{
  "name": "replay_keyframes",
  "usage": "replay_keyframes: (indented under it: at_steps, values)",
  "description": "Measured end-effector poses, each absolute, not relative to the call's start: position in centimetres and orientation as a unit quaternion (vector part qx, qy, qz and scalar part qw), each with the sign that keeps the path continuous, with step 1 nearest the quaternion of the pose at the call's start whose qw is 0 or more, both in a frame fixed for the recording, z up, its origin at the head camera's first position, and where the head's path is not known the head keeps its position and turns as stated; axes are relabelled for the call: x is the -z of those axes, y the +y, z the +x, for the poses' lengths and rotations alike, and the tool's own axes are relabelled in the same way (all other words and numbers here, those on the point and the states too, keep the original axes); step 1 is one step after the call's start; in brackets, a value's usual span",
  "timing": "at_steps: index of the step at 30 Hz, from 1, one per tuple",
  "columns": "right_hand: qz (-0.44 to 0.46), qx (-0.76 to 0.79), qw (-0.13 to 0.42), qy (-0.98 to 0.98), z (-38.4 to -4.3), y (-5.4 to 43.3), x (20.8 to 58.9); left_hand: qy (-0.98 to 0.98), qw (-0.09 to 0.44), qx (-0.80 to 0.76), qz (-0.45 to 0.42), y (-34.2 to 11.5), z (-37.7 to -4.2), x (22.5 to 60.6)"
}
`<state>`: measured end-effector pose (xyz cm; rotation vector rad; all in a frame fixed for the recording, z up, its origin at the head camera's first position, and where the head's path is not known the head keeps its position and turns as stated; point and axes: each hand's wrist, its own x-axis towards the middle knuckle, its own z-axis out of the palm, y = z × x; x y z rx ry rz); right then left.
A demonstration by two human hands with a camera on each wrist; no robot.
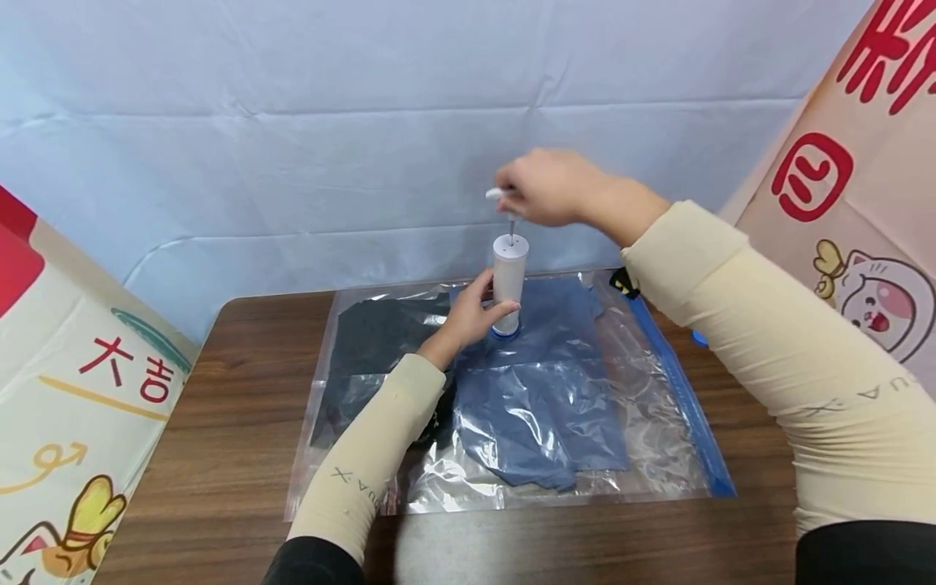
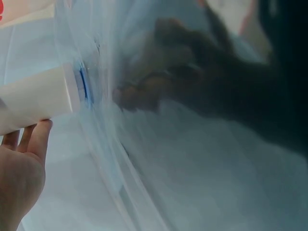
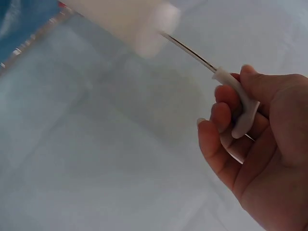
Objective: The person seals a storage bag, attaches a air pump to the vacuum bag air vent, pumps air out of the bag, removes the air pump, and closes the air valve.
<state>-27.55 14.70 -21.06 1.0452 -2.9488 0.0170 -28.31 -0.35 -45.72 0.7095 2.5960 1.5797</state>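
Observation:
A white hand pump [image 1: 509,280] stands upright on the blue valve [image 1: 505,332] of a clear plastic vacuum storage bag [image 1: 643,422]. My left hand [image 1: 470,314] grips the pump's barrel low down, thumb and fingers on either side; the left wrist view shows fingers against the barrel [image 2: 38,98]. My right hand [image 1: 552,187] holds the white pump handle [image 3: 243,108], fingers curled round it. A bare metal rod [image 3: 190,53] shows between handle and barrel, so the handle is drawn up. Inside the bag lie folded blue cloth [image 1: 541,390] and dark cloth [image 1: 380,349].
The bag lies flat on a brown wooden table [image 1: 219,422], its blue zip edge [image 1: 680,398] along the right. Beyond the bag are a small black-and-yellow thing [image 1: 624,282] and a blue piece [image 1: 699,338], partly behind my right arm. A pale cloth backdrop [image 1: 292,162] hangs behind.

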Motion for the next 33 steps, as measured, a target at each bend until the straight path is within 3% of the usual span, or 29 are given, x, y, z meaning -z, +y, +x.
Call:
replay_keyframes:
  at_steps: [7,14,18,27,33]
  values:
    - [0.328,-0.004,-0.019,-0.944,-27.9,15.0,24.4,0.828,0.012,-0.51,0.233,-0.1,-28.4,46.0]
    - [0.327,-0.038,-0.036,-0.943,-28.1,15.0,24.7,0.82,0.018,-0.52,0.237,-0.3,-28.3,45.7]
    - [0.34,-0.081,-0.001,-0.937,-28.0,14.7,22.6,0.826,0.019,-0.517,0.222,-0.6,-28.1,45.7]
    - [0.312,-0.095,0.159,-0.932,-25.9,14.2,15.1,0.828,0.012,-0.511,0.228,-0.8,-27.8,45.6]
    - [0.316,-0.071,0.171,-0.93,-25.6,14.0,14.7,0.827,0.018,-0.514,0.226,-0.9,-27.9,45.4]
